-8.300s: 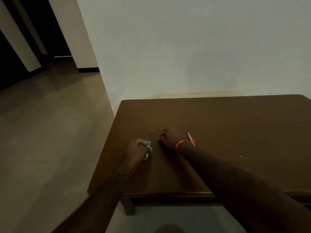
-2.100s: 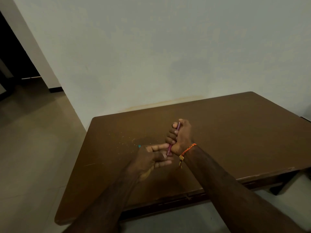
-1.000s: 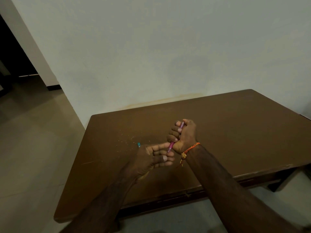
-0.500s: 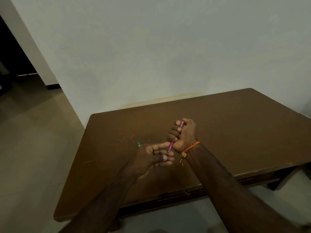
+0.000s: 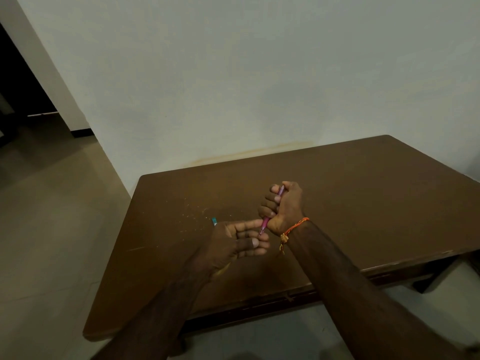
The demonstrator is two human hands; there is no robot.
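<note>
My right hand [image 5: 284, 206] grips a pink pen [image 5: 267, 221] in a fist above the brown table [image 5: 363, 203]. The pen stands steeply, tip down. Its tip meets the straight fingers of my left hand [image 5: 233, 245], between the index and middle finger. The left thumb lies across those fingers, and I see nothing pinched under it. A small teal piece [image 5: 214, 221] peeks out just behind the left hand; I cannot tell whether it lies on the table or is held. An orange thread band [image 5: 293, 228] circles my right wrist.
Small pale specks [image 5: 192, 214] are scattered on the table left of my hands. The table's back edge stands against a pale wall [image 5: 259, 87]. Tiled floor [image 5: 52, 229] lies to the left, with a dark doorway [image 5: 15, 81] at far left.
Over the last second both hands hold nearly still. Eight seconds ago both were fists low on the table, the left holding the teal piece; now they are raised with pen tip against left fingers.
</note>
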